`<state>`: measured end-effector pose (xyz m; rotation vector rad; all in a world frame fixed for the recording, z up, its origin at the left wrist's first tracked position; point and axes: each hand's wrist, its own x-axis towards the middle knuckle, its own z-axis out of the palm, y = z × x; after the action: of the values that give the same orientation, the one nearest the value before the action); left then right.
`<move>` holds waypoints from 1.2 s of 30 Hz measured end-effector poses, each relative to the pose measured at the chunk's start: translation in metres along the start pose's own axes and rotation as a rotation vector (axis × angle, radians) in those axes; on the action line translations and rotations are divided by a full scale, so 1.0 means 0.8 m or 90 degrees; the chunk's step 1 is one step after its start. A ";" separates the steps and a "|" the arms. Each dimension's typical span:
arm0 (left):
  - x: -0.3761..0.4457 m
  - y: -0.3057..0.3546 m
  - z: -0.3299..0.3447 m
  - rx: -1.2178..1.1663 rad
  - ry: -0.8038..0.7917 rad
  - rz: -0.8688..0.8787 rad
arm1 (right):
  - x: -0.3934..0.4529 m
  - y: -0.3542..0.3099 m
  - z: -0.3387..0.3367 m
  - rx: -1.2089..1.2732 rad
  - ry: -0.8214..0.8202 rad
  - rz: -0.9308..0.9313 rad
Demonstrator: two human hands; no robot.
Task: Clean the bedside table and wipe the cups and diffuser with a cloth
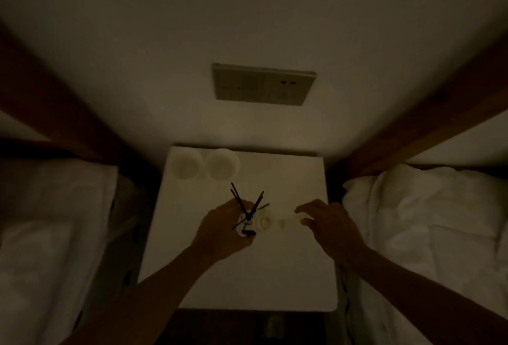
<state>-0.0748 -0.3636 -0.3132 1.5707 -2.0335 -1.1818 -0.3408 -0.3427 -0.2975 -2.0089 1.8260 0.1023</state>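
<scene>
Dim light here, and the view looks straight down on a white bedside table [247, 276] set between two beds. The left hand [220, 230] is wrapped around a reed diffuser [247, 223], fingers curled round its small bottle, the dark reeds [239, 201] fanning up and out above the knuckles. The diffuser sits over the middle of the tabletop; whether its base touches the surface or is lifted clear, I cannot tell in this gloom.

Over on the right, the right hand [330, 223] hovers above the table's right side, fingers loosely spread and slightly bent, reaching toward the diffuser. Something pale and blurred lies between the two hands, just beside the bottle; it may be a cloth, but the shape is too soft to call, and I cannot say whether the fingertips grip it.

At the far left corner of the table stand two white cups [204, 164], side by side and almost touching. On the wall beyond, a socket panel [264, 85]. White bedding [426, 221] on the right, more bedding [49, 221] on the left.
</scene>
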 end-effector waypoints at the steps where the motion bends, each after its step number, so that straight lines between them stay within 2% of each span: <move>1: 0.022 0.007 0.013 -0.020 0.007 -0.010 | 0.011 0.020 -0.004 -0.001 0.002 0.010; 4: 0.079 0.019 0.042 -0.077 0.016 -0.051 | 0.042 0.063 -0.008 0.005 0.002 0.038; 10: 0.165 0.026 0.065 0.009 0.010 -0.073 | 0.092 0.099 0.002 0.038 0.018 0.045; 15: 0.198 0.020 0.070 -0.066 0.004 -0.150 | 0.122 0.106 0.006 0.085 0.032 0.009; 19: 0.206 0.016 0.070 -0.011 -0.031 -0.177 | 0.133 0.106 0.006 0.059 0.021 -0.010; 28: 0.197 0.016 0.069 -0.063 0.031 -0.185 | 0.153 0.103 -0.001 0.043 0.050 -0.012; 36: 0.187 0.013 0.068 0.021 -0.008 -0.175 | 0.155 0.106 -0.004 0.057 -0.013 0.025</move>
<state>-0.1708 -0.4761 -0.3730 1.9119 -1.8974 -1.2582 -0.4065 -0.4639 -0.3569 -1.9049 1.8256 0.0517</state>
